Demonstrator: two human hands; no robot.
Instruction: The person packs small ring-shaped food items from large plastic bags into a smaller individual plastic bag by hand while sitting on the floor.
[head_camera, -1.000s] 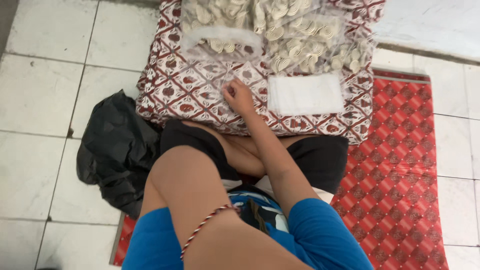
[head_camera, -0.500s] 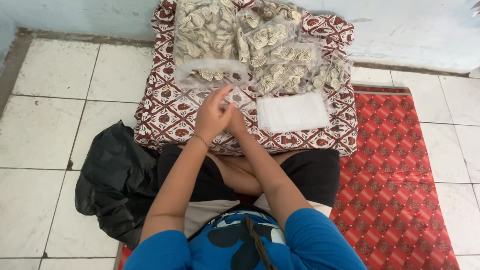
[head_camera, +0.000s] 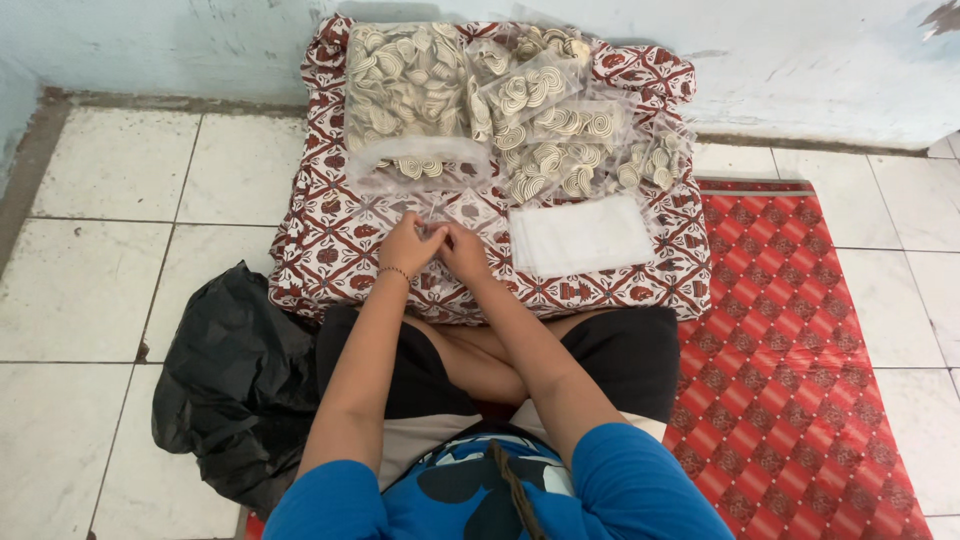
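Where they hovered higher, both hands (head_camera: 437, 248) now meet lower on the cushion (head_camera: 330, 235)

Your hands (head_camera: 437, 247) hide whatever they pinch at the cushion's (head_camera: 330, 240) near edge; the red mat (head_camera: 800, 330) runs off the picture's bottom edge.

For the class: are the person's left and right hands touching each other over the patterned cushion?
Touching. The head view shows the left hand and right hand pressed together at the fingertips, no gap between them, above the patterned cushion.
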